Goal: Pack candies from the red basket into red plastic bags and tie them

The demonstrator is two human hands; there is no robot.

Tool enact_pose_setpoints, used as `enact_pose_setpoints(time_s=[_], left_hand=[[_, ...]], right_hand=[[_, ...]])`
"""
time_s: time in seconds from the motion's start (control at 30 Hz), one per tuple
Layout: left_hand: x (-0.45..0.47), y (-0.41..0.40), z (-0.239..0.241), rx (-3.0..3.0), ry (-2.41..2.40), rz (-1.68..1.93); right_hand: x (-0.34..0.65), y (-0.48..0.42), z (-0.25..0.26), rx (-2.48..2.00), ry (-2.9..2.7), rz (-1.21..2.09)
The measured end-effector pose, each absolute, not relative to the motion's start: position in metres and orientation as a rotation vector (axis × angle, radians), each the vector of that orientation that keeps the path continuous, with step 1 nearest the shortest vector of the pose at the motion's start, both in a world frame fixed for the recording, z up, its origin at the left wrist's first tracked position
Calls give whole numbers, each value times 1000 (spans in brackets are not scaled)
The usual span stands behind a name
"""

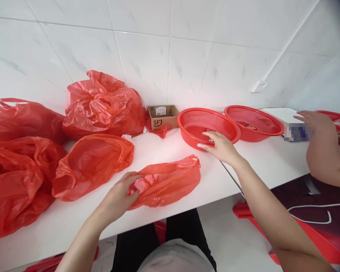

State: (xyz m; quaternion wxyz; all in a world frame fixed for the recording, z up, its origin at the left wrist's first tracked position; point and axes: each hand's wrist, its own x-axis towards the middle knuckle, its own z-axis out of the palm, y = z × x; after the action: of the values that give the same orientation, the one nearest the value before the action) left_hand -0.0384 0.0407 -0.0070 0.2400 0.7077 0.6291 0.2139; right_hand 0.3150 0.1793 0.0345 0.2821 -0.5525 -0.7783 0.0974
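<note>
My left hand (120,194) grips the near left end of a thin red plastic bag (172,183) that lies on its side, its mouth spread around my fingers. My right hand (223,147) hangs over the front rim of a red perforated plastic basket (190,140), fingers curled and thumb apart. Something small and pale shows between thumb and fingers, too small to name. A few small pieces lie inside that basket, partly hidden by my hand. Left of my left hand lies another red bag (93,166) with its mouth gaping.
Bulging red bags (104,105) crowd the white table (215,185) at left. A small cardboard box (163,115) stands by the tiled wall. A second red basket (255,124) holds small pieces. At right are a co-worker's arm (324,143) and another basket (338,117). A red stool-like object (245,211) sits below.
</note>
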Motion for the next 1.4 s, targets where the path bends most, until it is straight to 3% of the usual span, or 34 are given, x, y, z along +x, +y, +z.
enact_pose_setpoints(time_s=[0.13,0.3,0.43,0.63,0.83,1.03,1.23,1.4], left_hand=[[-37,24,-5,1863,1676,630],[-31,19,-4,1802,1550,641],[-34,13,-10,1703,1519,675],[-46,5,-30,1548,1553,842],[-39,7,-36,1450,1650,943],[-30,8,-28,1435,1649,870],[-2,12,-22,1314,1715,942],[8,8,-17,1271,1704,959]], right_hand=[[307,184,14,-1638,-2200,170],[289,178,28,-1339,-2271,638],[309,214,43,-1752,-2443,495],[325,235,30,-2003,-2782,730],[305,221,22,-2018,-2766,513],[306,211,59,-1972,-2485,292],[245,131,44,-1069,-2497,1217],[219,100,12,-1338,-2788,740]])
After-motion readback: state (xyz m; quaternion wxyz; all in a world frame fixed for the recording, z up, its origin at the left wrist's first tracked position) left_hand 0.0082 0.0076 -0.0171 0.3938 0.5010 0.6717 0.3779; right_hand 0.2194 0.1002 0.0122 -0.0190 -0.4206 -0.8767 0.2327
